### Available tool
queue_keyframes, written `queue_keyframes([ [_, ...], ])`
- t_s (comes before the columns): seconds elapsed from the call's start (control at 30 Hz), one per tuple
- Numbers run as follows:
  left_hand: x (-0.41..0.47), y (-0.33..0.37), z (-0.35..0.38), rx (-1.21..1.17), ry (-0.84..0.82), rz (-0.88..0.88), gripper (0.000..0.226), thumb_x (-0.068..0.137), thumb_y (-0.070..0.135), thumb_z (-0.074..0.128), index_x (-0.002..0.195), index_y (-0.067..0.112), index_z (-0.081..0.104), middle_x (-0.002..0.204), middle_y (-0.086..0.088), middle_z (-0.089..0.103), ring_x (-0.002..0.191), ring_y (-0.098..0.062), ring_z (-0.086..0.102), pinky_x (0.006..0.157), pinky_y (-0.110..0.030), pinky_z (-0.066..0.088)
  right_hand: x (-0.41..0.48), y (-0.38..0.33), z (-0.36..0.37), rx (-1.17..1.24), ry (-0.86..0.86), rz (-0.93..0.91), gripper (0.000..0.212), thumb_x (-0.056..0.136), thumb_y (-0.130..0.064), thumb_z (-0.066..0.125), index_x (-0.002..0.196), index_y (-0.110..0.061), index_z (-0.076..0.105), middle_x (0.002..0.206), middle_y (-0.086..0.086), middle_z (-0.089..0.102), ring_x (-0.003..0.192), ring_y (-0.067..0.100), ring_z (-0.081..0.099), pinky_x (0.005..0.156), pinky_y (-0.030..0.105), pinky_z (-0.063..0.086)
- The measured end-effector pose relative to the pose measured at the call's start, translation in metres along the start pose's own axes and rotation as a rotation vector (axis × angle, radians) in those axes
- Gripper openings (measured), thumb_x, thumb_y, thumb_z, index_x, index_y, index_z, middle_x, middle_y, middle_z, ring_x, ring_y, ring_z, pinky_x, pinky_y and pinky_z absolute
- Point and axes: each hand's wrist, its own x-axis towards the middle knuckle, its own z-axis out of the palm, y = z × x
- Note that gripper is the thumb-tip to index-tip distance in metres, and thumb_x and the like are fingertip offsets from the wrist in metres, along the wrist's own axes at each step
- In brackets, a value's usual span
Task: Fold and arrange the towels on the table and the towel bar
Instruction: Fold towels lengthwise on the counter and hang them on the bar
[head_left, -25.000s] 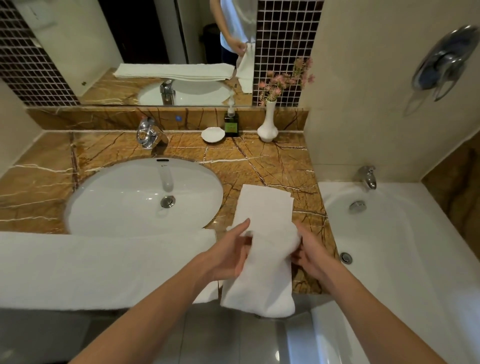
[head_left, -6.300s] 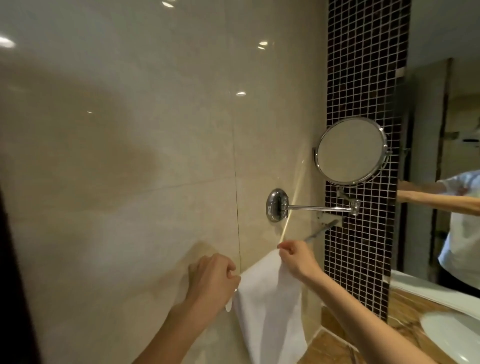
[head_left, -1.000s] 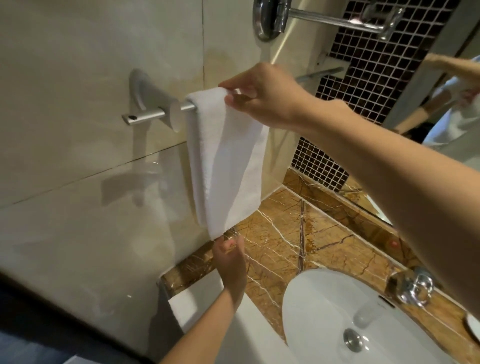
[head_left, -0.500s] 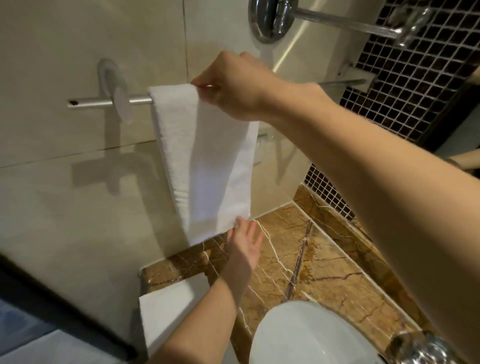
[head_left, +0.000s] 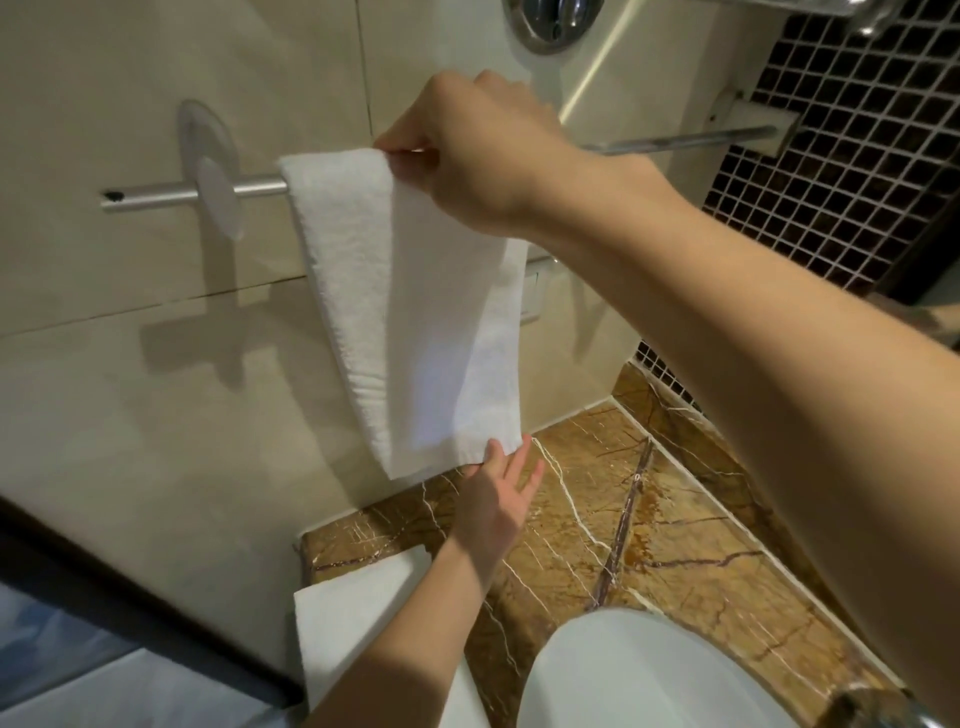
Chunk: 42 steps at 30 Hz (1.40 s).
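**A:** Beige wall tiles above a marble counter (head_left: 649, 519). Where's your towel (head_left: 410, 312)?

**B:** It's draped over the towel bar (head_left: 249, 186). Your right hand (head_left: 483, 150) pinches its top fold, likely to stop it sliding. Your left hand (head_left: 498, 499), fingers straight, touches the bottom hem, probably to level it.

Brown veined marble worktop (head_left: 675, 525) with a white sink basin (head_left: 623, 675) set into it. Left of the basin, a folded towel (head_left: 343, 613) lies at the edge. Above-left of the basin (on the wall) the towel bar (head_left: 150, 196) carries a hanging towel (head_left: 415, 312).
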Motion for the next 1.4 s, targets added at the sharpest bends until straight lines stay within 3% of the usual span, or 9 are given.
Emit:
queue_keyframes([
  [0.2,-0.006,-0.007,0.002,-0.062,-0.055,-0.019,0.017,0.103,0.016,0.036,0.098,0.012,0.052,0.146,-0.007,0.041,0.12,-0.002,0.052,0.092,-0.018,0.049,-0.001,-0.002,-0.001,-0.01,0.004,0.012,0.027,0.087,-0.026,0.046,0.105,-0.023,0.066,0.087,0.004,0.058,0.084,0.031,0.045,0.065,0.033,0.033],
  [0.3,-0.009,-0.009,-0.001,-0.17,-0.031,0.028,0.035,0.097,0.014,0.046,0.127,-0.003,0.043,0.135,-0.02,0.049,0.116,-0.018,0.056,0.089,-0.024,0.053,-0.001,-0.002,-0.001,0.001,0.002,0.022,0.021,0.088,-0.026,0.047,0.098,-0.02,0.064,0.087,0.003,0.056,0.085,0.03,0.045,0.067,0.032,0.032],
  [0.43,-0.016,-0.009,-0.004,-0.353,-0.079,-0.046,0.052,0.091,0.022,0.05,0.136,0.002,0.038,0.08,-0.01,0.06,0.061,-0.007,0.052,0.043,-0.011,0.046,-0.001,-0.003,-0.001,0.0,0.004,0.011,0.028,0.089,-0.027,0.046,0.108,-0.026,0.067,0.097,0.005,0.064,0.097,0.034,0.053,0.068,0.032,0.034],
  [0.53,-0.011,-0.011,-0.015,-0.443,-0.104,-0.106,0.032,0.095,0.031,0.046,0.121,0.012,0.047,0.066,-0.002,0.056,0.046,-0.005,0.056,0.037,-0.01,0.043,-0.001,-0.003,-0.001,0.014,0.007,0.019,0.027,0.089,-0.026,0.046,0.107,-0.024,0.067,0.092,0.004,0.06,0.091,0.03,0.049,0.068,0.031,0.033],
  [0.73,-0.019,0.001,-0.01,-0.476,-0.103,-0.091,0.031,0.095,0.019,0.048,0.122,0.005,0.047,0.096,-0.009,0.061,0.062,-0.007,0.063,0.043,-0.01,0.047,-0.001,-0.004,0.0,-0.001,0.003,0.031,0.026,0.088,-0.025,0.047,0.106,-0.022,0.066,0.092,0.006,0.062,0.092,0.035,0.051,0.067,0.032,0.035],
  [0.93,-0.017,0.002,-0.008,-0.014,-0.154,0.117,0.06,0.093,-0.002,0.042,0.147,0.014,0.021,0.146,-0.009,0.037,0.118,-0.013,0.053,0.096,-0.018,0.046,0.002,-0.004,0.0,0.016,-0.018,0.033,0.029,0.085,-0.022,0.049,0.108,-0.029,0.067,0.093,0.004,0.063,0.091,0.033,0.052,0.068,0.03,0.033],
  [1.07,-0.016,0.001,-0.012,0.004,-0.045,0.118,0.019,0.089,-0.006,0.054,0.105,0.003,0.057,0.117,-0.008,0.064,0.116,-0.016,0.058,0.108,-0.031,0.04,0.0,0.001,-0.002,0.064,-0.036,-0.021,0.023,0.09,-0.027,0.048,0.104,-0.025,0.067,0.078,-0.002,0.051,0.082,0.025,0.043,0.067,0.029,0.031],
  [1.2,-0.019,-0.002,-0.006,0.156,0.105,0.156,0.011,0.079,0.0,0.069,0.084,0.0,0.06,0.052,0.002,0.051,0.058,-0.013,0.052,0.094,-0.029,0.048,-0.004,0.006,-0.002,0.148,-0.047,-0.066,0.017,0.091,-0.025,0.048,0.092,-0.021,0.064,0.062,-0.009,0.042,0.075,0.022,0.04,0.068,0.03,0.036],
  [1.4,-0.02,-0.015,0.011,0.229,0.214,0.241,0.021,0.068,0.003,0.077,0.077,0.006,0.059,0.067,-0.003,0.062,0.079,-0.022,0.064,0.074,-0.026,0.049,-0.004,0.017,-0.003,0.121,-0.089,-0.066,0.029,0.095,-0.03,0.051,0.119,-0.019,0.063,0.116,-0.001,0.065,0.108,0.024,0.056,0.094,0.042,0.045],
])
